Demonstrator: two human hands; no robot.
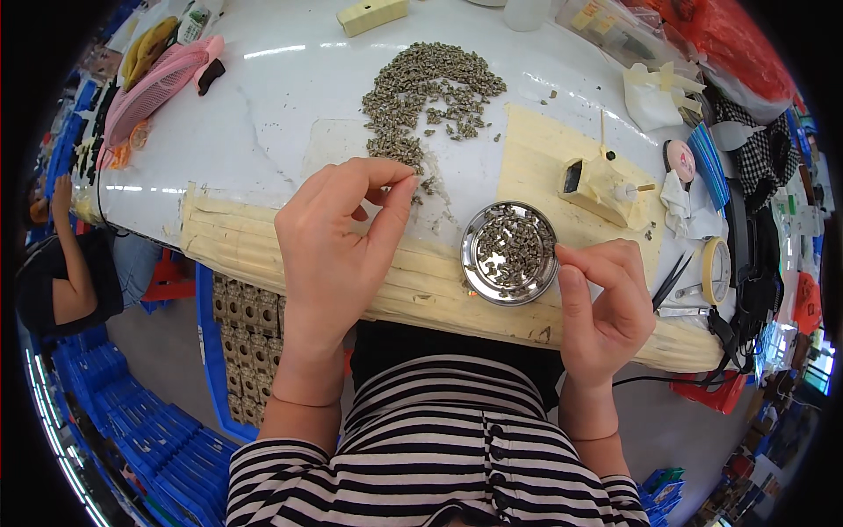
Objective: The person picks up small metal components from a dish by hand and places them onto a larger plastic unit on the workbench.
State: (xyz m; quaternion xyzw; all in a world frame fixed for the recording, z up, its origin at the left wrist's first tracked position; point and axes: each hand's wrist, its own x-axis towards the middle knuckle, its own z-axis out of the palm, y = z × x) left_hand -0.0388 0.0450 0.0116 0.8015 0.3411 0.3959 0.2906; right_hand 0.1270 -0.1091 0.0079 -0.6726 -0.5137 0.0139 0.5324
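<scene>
Thumb and forefinger of my left hand point(347, 228) are pinched together at the lower edge of a heap of small grey metal parts point(430, 75). Whatever sits between those fingertips is too small to make out. A round, shiny metal dish point(471, 279) holds more of the same parts and stands at the table's padded front edge. Beside its right rim is my right hand point(610, 307), fingers curled, with forefinger and thumb close to the rim. Whether these fingers grip anything cannot be seen.
A taped block with a thin stick point(606, 193) stands right of the dish. Tweezers point(672, 279) and a tape roll point(716, 270) lie farther right. A pink mesh item point(158, 92) is at far left. Below the table, a blue crate point(208, 351) holds metal blocks. Another person point(75, 281) sits left.
</scene>
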